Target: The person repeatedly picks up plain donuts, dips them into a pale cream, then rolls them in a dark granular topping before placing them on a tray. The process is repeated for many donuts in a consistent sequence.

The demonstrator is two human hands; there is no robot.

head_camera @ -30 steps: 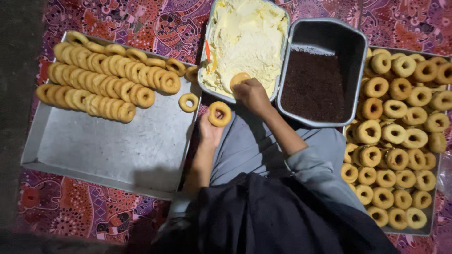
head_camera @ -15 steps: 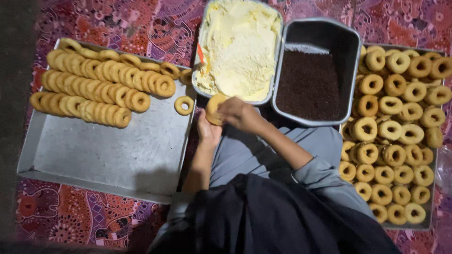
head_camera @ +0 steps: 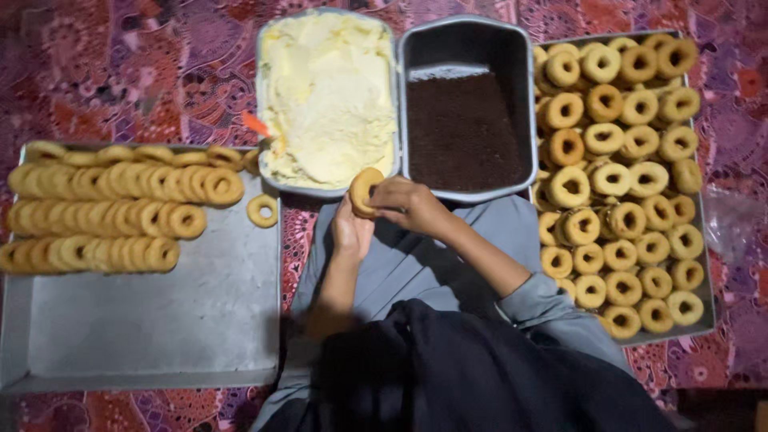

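Both of my hands meet in front of me on one ring-shaped pastry (head_camera: 364,190), held on edge just below the tub of pale yellow cream (head_camera: 328,96). My left hand (head_camera: 350,232) cups it from underneath. My right hand (head_camera: 410,204) closes over its right side. A dark metal tin of brown chocolate sprinkles (head_camera: 464,132) stands right of the cream. The grey tray on the left (head_camera: 152,320) carries rows of rings stacked on edge, with one loose ring (head_camera: 262,210) lying flat at its right rim.
A tray on the right (head_camera: 704,320) is packed with several plain rings lying flat. An orange-handled tool (head_camera: 256,124) pokes out of the cream tub's left side. Everything rests on a purple and red patterned cloth (head_camera: 144,72). My grey lap fills the lower middle.
My right hand came away from the cream tub's near edge with a ring and joined the left hand; the two rings now read as one held together. The view has shifted.
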